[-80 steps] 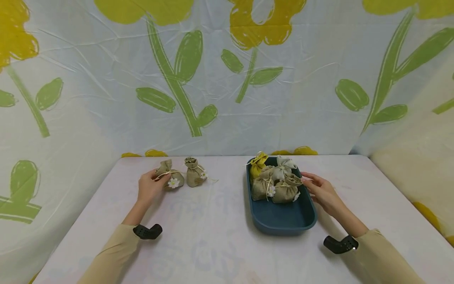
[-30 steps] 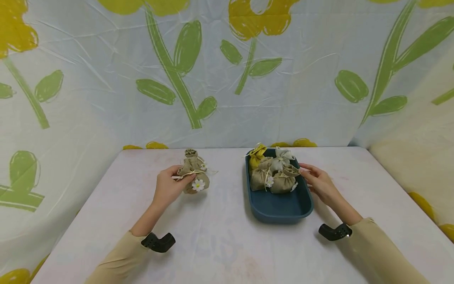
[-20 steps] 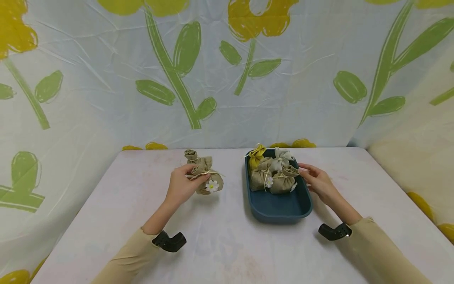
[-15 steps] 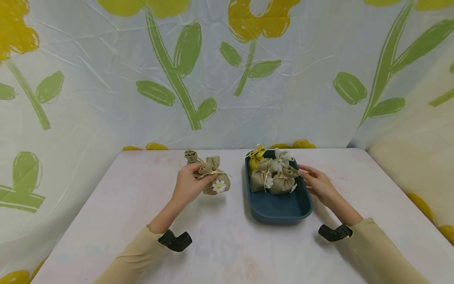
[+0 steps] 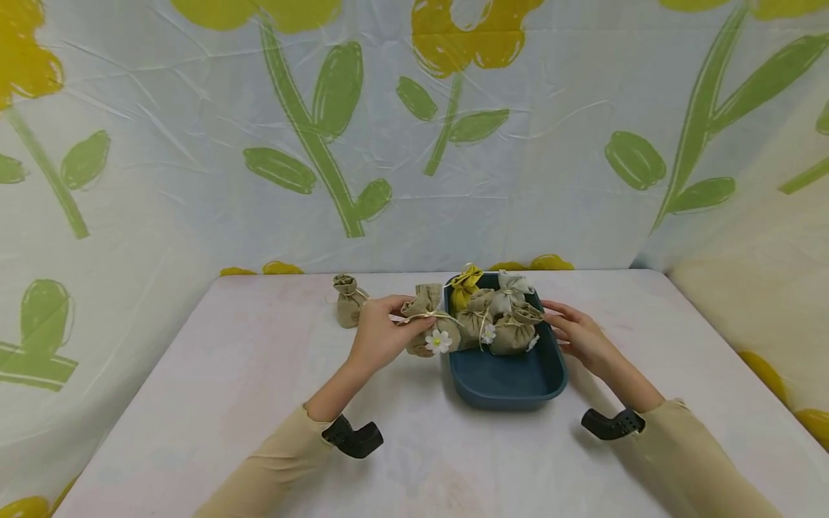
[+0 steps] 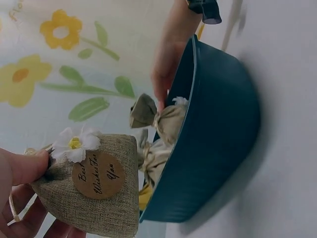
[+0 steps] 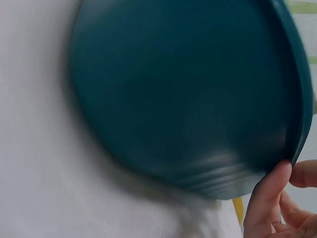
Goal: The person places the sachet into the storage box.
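My left hand pinches the neck of a burlap drawstring pouch, which hangs just left of a dark blue bin. A white fabric daisy and a round "Best Wishes For You" sticker show on that pouch in the left wrist view. At the bin's right side, my right hand grips the rim, with the thumb outside the wall. Inside the bin's far half sit a yellow pouch, a pale grey pouch and two burlap pouches, the nearer one tilted.
Another burlap pouch stands upright at the table's back, behind my left hand. The white-covered table ends at a flower-printed cloth hanging behind it. Black wrist cameras are strapped to both forearms.
My left hand has taken up the left burlap pouch and carried it right, past the standing pouch, to the bin's left edge. The right hand has stayed on the rim.
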A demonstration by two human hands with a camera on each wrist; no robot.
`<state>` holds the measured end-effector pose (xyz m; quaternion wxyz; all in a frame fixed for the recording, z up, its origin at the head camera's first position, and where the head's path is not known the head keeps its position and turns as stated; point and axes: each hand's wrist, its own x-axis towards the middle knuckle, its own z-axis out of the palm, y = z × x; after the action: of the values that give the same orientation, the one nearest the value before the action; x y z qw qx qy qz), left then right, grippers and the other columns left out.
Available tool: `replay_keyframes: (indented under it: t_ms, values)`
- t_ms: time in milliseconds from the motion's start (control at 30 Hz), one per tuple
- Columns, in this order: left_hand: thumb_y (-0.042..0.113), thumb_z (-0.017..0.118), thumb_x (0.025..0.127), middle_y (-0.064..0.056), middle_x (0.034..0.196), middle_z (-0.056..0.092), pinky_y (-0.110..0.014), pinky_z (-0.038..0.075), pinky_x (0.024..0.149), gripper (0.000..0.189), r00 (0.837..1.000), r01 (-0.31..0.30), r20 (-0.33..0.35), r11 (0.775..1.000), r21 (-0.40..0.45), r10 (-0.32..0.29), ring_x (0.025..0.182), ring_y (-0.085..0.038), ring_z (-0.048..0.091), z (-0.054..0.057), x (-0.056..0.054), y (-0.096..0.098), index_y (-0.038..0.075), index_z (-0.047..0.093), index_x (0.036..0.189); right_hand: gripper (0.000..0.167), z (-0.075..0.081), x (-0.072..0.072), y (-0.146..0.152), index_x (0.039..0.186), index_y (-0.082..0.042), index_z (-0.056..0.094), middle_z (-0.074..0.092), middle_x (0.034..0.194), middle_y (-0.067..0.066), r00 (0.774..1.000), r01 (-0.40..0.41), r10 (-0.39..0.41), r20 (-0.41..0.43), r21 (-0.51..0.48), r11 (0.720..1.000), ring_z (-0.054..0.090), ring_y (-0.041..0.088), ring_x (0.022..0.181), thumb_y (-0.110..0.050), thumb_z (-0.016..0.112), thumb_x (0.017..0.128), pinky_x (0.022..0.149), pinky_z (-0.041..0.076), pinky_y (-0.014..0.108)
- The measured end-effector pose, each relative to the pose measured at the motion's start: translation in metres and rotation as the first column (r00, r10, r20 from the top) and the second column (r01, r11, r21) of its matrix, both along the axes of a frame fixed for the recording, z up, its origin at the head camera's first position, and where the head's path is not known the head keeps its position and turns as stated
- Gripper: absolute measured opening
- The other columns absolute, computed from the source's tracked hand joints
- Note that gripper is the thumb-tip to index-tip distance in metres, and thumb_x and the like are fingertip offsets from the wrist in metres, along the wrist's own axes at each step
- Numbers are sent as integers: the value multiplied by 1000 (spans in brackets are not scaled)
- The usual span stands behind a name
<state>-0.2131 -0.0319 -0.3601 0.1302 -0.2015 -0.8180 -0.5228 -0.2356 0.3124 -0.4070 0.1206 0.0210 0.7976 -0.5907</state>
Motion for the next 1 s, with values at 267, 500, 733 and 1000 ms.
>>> replay_keyframes:
  t_ms: [267, 500, 733, 1000]
  values:
    - [19, 79, 79, -9, 91, 73, -20, 52, 62, 28, 998, 60, -21, 998, -18, -61, 83, -22, 68, -1, 2, 29, 5, 74, 103, 63, 1, 0, 2, 154, -7, 17, 53, 100, -26, 1000, -8, 8, 18, -11, 1000, 56, -6, 92, -35, 42, 102, 81, 48, 24]
    - [21, 80, 79, -8, 82, 71, -17, 44, 54, 19, 993, 115, 2, 993, -33, -115, 70, -13, 61, -4, 2, 57, 6, 74, 90, 62, 2, -1, 3, 154, -10, 16, 51, 109, -17, 999, -17, 17, 46, -2, 1000, 53, 1, 96, -34, 41, 103, 82, 45, 26]
    - [24, 80, 78, -8, 88, 73, -15, 45, 58, 25, 992, 124, 41, 989, -77, -121, 77, -13, 64, -5, -2, 79, 5, 75, 93, 61, 0, -2, 2, 154, -9, 17, 48, 113, -10, 999, -4, 4, 44, 12, 1000, 51, 4, 94, -33, 40, 103, 79, 44, 26]
    - [28, 81, 77, -4, 86, 74, -13, 45, 56, 31, 987, 136, 102, 979, -153, -121, 67, -1, 60, -14, -5, 99, 6, 75, 98, 62, 1, 0, 1, 154, -8, 18, 51, 110, -15, 1000, -12, 12, 19, -1, 1000, 56, -3, 92, -31, 43, 102, 81, 46, 27]
